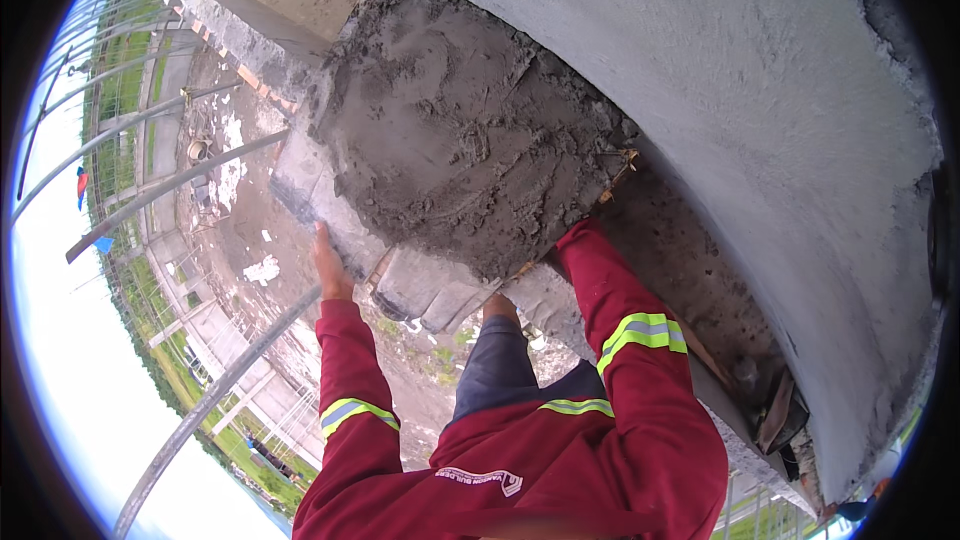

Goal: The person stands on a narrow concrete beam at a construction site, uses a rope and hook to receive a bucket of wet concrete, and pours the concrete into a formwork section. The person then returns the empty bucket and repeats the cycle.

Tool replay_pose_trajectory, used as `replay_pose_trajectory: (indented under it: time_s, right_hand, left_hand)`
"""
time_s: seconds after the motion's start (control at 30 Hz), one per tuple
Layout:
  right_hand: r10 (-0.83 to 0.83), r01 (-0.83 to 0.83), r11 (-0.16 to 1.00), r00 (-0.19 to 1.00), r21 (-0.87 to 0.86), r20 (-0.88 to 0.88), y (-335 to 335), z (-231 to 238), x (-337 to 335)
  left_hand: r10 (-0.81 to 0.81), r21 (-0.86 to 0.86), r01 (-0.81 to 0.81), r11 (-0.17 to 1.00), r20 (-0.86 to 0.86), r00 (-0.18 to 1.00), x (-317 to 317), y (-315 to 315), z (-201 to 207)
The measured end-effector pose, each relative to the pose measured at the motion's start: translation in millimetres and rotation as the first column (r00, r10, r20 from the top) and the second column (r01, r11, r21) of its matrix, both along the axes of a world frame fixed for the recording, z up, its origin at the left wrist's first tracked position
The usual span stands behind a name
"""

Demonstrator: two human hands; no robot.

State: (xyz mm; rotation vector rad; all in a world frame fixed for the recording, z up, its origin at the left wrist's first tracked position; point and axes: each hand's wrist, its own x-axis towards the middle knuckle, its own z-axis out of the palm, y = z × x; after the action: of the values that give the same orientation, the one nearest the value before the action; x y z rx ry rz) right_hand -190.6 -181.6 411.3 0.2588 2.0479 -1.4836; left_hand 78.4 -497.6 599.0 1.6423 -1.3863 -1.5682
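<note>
A thick heap of wet grey mortar (pixel 465 130) lies in front of me, ridged and lumpy on its right side. Under its near and left edges show grey, mortar-coated boards (pixel 420 290). My left hand (pixel 333 265) is at their left edge, close against it, with a finger stretched forward; the other fingers are partly hidden. My right forearm, in a red sleeve (pixel 630 315) with a reflective band, reaches to the mortar's near right edge. The right hand is out of sight beneath that edge, so its grip does not show.
A curved, grey plastered wall (pixel 780 120) rises along the right. Metal poles (pixel 220 390) slant across the left side, one beside my left wrist. Debris-strewn ground (pixel 250 230) lies far below. A narrow ledge (pixel 690 250) with scraps runs along the wall's foot.
</note>
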Motion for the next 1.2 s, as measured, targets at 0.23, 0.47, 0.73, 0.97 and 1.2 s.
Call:
replay_pose_trajectory:
  time_s: [0.23, 0.47, 0.73, 0.97, 1.2]
  right_hand:
    - [0.094, -0.089, 0.993, 0.994, 0.073, -0.059, 18, 2, -14]
    - [0.157, -0.141, 0.981, 0.981, 0.134, -0.117, 18, 4, -10]
    - [0.268, -0.193, 0.953, 0.893, 0.232, -0.361, 47, 19, -6]
    - [0.353, -0.340, 0.930, 0.933, 0.142, -0.077, 135, 101, 11]
    - [0.068, 0.005, 0.979, 0.937, 0.206, -0.342, 298, 248, 103]
  left_hand:
    - [0.031, 0.003, -0.031, 1.000, -0.008, 0.999, -7, 14, 9]
    - [0.004, 0.006, -0.004, 1.000, 0.091, 0.996, -8, 13, 17]
    - [0.005, 0.139, -0.002, 0.990, -0.017, 1.000, 12, 11, 5]
    - [0.174, -0.505, 0.057, 0.861, 0.397, 0.901, -25, 48, 72]
    - [-0.894, -0.426, 0.903, -0.053, 0.423, 0.147, -132, 344, 96]
